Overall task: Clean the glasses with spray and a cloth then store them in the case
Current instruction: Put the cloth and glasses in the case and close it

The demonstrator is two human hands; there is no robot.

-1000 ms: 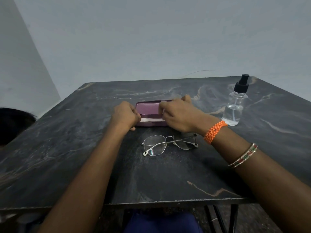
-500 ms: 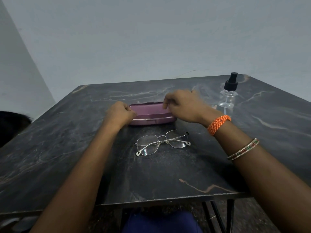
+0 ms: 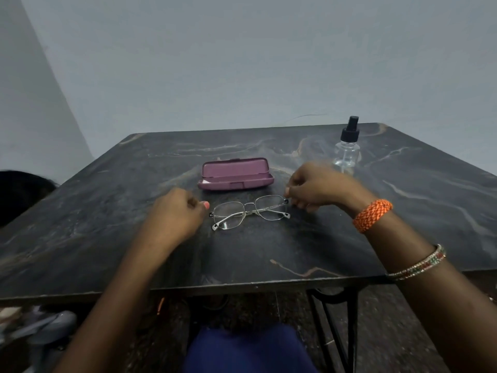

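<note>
Wire-framed glasses (image 3: 248, 211) lie folded on the dark marble table (image 3: 107, 224). Just behind them the purple case (image 3: 236, 175) stands open, lid raised, with something white showing inside at its left end. My left hand (image 3: 177, 214) rests with curled fingers just left of the frame, holding nothing. The fingertips of my right hand (image 3: 316, 188) meet at the frame's right hinge; whether they grip it is unclear. A clear spray bottle (image 3: 347, 149) with a black nozzle stands at the back right. No cloth is in sight.
The table's front edge (image 3: 242, 288) runs close to my body, with black metal legs (image 3: 336, 332) below it. A grey wall rises right behind the table. A dark shape (image 3: 18, 195) sits off the table's left side.
Both hands have left the case and come forward to the two ends of the glasses. The case, held shut a second ago, now stands open.
</note>
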